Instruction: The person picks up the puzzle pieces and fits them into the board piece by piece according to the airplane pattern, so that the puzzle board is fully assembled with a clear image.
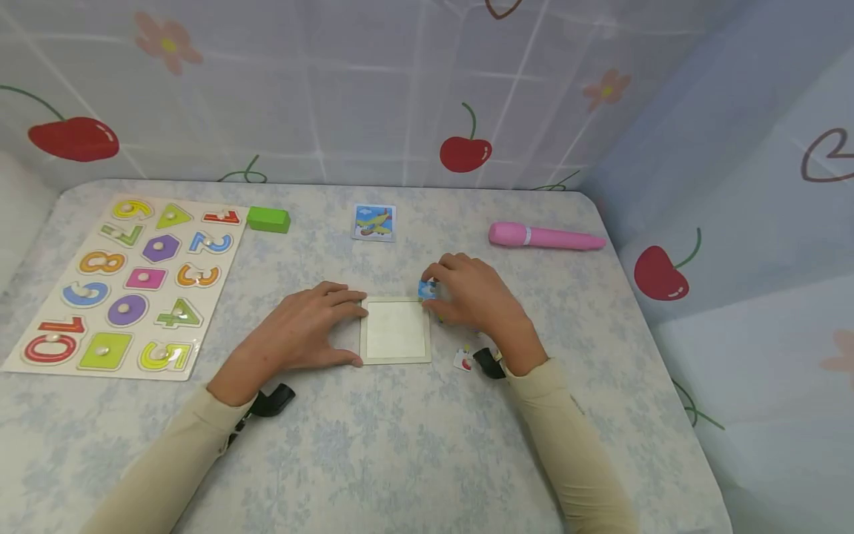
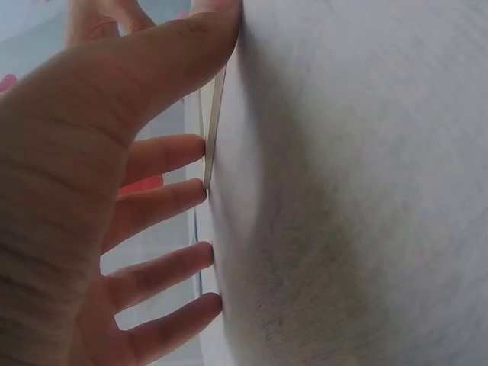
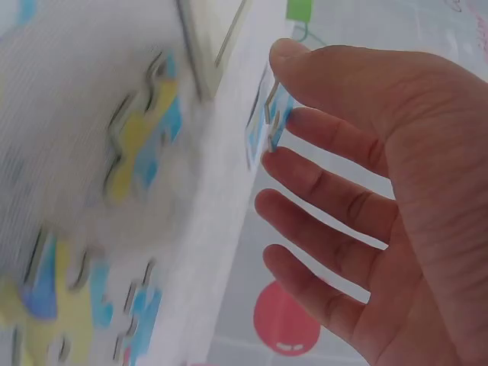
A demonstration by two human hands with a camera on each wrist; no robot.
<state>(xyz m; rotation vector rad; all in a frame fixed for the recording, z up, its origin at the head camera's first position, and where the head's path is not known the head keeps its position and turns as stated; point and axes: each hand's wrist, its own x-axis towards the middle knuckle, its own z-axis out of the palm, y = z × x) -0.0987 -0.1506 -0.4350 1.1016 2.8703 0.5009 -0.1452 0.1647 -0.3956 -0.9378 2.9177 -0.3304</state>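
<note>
My left hand [image 1: 300,326] rests at the left side of a shallow square puzzle frame [image 1: 396,362]. Its thumb and fingertips touch the frame's edge, with the fingers fairly straight. A small blue jigsaw piece [image 1: 427,289] is pinched between the thumb and index finger of my right hand [image 1: 477,297], right over the frame's upper right corner. In the right wrist view, other loose jigsaw pieces [image 3: 145,130] in yellow and blue lie on the table beside the frame. From above, the right hand hides most of these; one small piece with a red mark [image 1: 462,360] shows near the wrist.
A card with a yellow aeroplane picture [image 1: 373,222] lies behind the frame. To the left is a board of number and shape pegs [image 1: 183,373], with a green block [image 1: 268,219] by its corner. A pink pen-shaped object [image 1: 547,237] lies at the back right.
</note>
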